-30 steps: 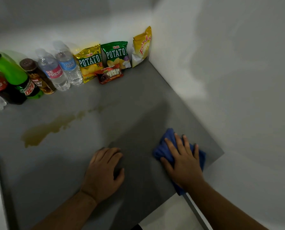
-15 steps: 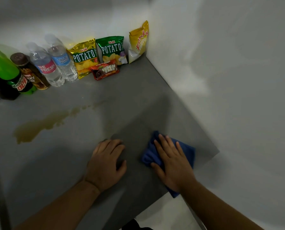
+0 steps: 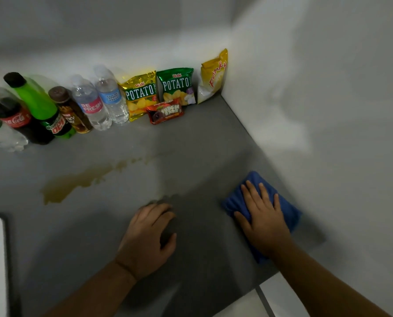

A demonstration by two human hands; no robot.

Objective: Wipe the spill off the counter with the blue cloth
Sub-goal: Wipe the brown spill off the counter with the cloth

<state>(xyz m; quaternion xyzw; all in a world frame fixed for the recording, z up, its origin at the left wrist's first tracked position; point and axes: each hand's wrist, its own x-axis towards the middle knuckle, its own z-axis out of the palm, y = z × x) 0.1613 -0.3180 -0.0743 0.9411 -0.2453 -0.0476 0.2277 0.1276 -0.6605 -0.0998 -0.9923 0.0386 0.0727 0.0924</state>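
Rightward is where the cloth has gone in the last half second: the gap between the two hands is wider than it was, and the view has swung to take in more bottles on the left.

Head view: the right hand [image 3: 263, 221] lies flat on the blue cloth [image 3: 289, 210], fingers straight and spread, pressing it down without gripping it. The cloth sits near the right-hand wall [image 3: 328, 133], close to the front edge of the grey surface [image 3: 202, 156]. The left hand [image 3: 147, 236] rests on the surface with fingers loosely bent and holds nothing. The brown spill [image 3: 71, 184] lies well apart from the cloth, left of and beyond the left hand, with a thin trail [image 3: 140, 160] running right towards the snack packets [image 3: 142, 94].

As I judge it, the wiping of the puddle itself is not yet begun. To do it well, the cloth should travel left with the palm kept flat, meet the thin trail first and gather inward to the wide end, so liquid is not pushed towards the bottles [image 3: 94, 106] at the back. The left hand lies near that path and would best lift or shift clear.
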